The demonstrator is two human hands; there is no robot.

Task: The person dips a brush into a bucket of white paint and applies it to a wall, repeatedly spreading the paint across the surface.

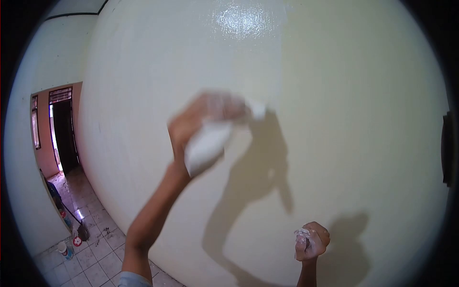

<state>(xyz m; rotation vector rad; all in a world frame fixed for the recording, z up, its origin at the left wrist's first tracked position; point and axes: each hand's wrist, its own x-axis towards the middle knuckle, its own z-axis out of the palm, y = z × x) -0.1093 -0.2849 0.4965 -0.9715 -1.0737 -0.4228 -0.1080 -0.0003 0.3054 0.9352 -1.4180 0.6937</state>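
My left hand is raised in front of a pale cream wall, smeared by motion. Its fingers are closed around a blurred white piece, whose kind I cannot make out; a broad part hangs below the palm. A small white end shows beyond the fingertips, close to or touching the wall. Lower on the right, my right hand is curled closed, with whitish smears or material on its fingers. What it holds, if anything, is hidden. Both arms cast shadows on the wall.
A glossy bright patch shines high on the wall. At the lower left, a white tub and a red-and-white round item are on the tiled floor. A dark door stands farther back. A dark object edges the right side.
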